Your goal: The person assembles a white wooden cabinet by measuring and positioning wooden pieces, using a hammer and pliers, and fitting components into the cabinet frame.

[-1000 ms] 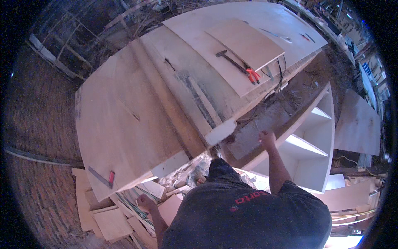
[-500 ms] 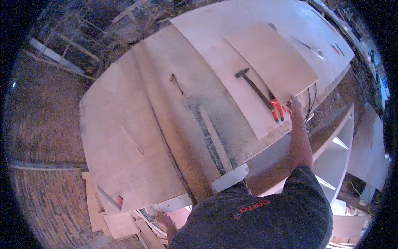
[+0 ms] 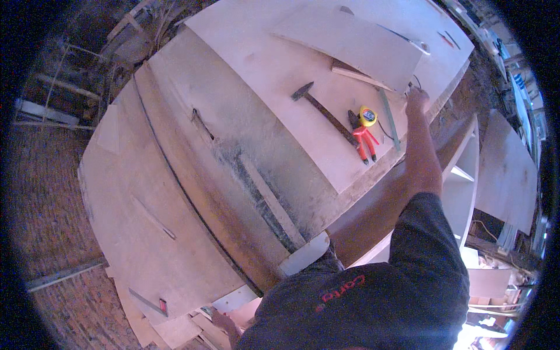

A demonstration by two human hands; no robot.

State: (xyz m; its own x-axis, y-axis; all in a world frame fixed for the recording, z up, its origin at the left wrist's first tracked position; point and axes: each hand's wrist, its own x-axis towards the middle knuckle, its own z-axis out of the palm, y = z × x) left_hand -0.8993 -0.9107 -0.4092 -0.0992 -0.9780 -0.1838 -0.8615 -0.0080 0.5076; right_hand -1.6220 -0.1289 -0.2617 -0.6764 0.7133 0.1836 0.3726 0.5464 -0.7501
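My right hand (image 3: 417,98) grips the near right corner of a thin wooden panel (image 3: 356,46), tilted up off the table. Beneath its raised edge a short wood strip (image 3: 359,76) and a narrow greenish strip (image 3: 389,119) show. Just left of that hand lie a yellow tape measure (image 3: 367,116), red-handled pliers (image 3: 365,143) and a hammer (image 3: 329,114). My left hand (image 3: 223,321) hangs low beside the table's near edge, above scrap boards; its fingers are partly hidden and too blurred to read.
The large worktable (image 3: 146,198) carries a pale sheet (image 3: 262,64), a slot with sawdust, and a small square (image 3: 149,303) with a red part at the left. White shelving (image 3: 461,175) stands to the right. Scrap boards (image 3: 134,309) lie lower left, beside a brick floor (image 3: 64,192).
My right hand has lifted the panel's near edge and shifted it away, uncovering the tape measure and the strips. The whole view has turned and moved slightly right.
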